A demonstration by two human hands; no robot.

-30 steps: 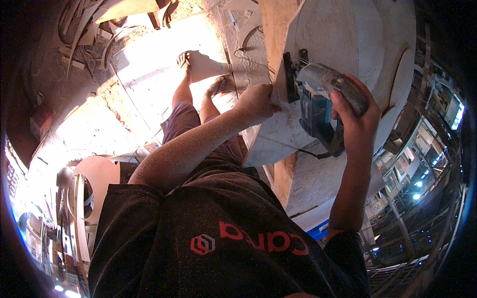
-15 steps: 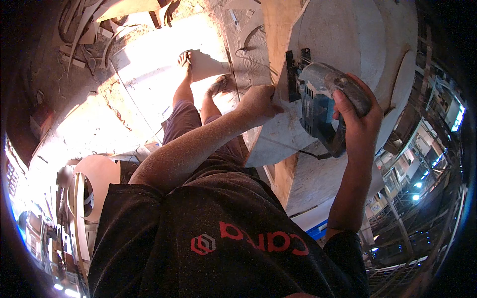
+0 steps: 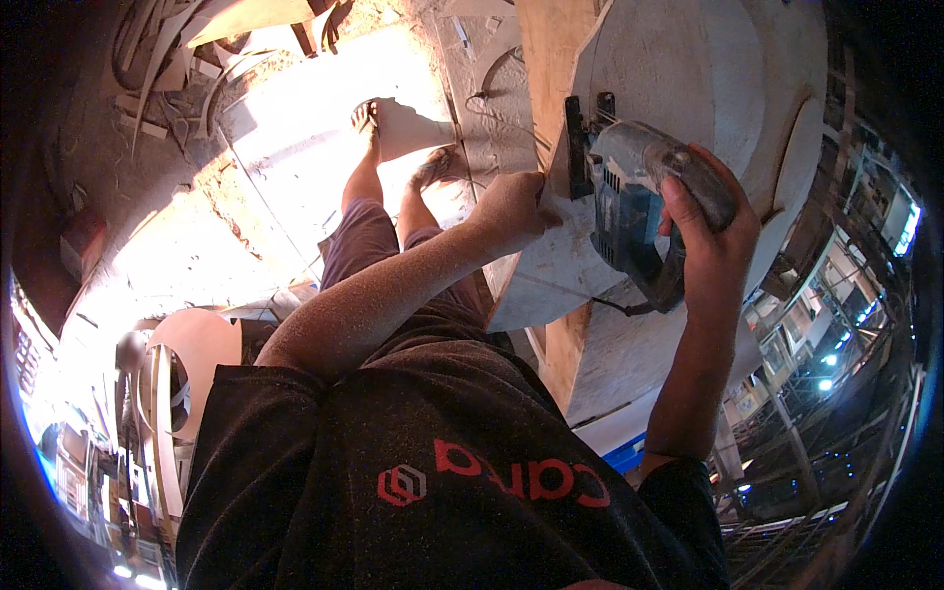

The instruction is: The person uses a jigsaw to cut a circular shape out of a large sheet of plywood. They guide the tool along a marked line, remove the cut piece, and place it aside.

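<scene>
My right hand [image 3: 723, 211] is wrapped round the handle of a dusty blue and black jigsaw [image 3: 627, 211]. Its dark base plate [image 3: 576, 147] rests on a pale plywood sheet [image 3: 678, 84], close to the sheet's left edge. The blade is hidden from this view. At that same edge, just left of the jigsaw, my left hand [image 3: 511, 211] is closed on the plywood, its fingertips partly hidden. Sawdust coats my left forearm. A dark power cord [image 3: 615, 307] leaves the back of the jigsaw.
Curved wood offcuts [image 3: 162, 69] lie heaped on the floor at the far left. A cable [image 3: 506, 123] runs beside the workbench. Cut panels with round openings [image 3: 197, 369] stand at the left. Below lies a sunlit floor board [image 3: 324, 88], with my feet on it.
</scene>
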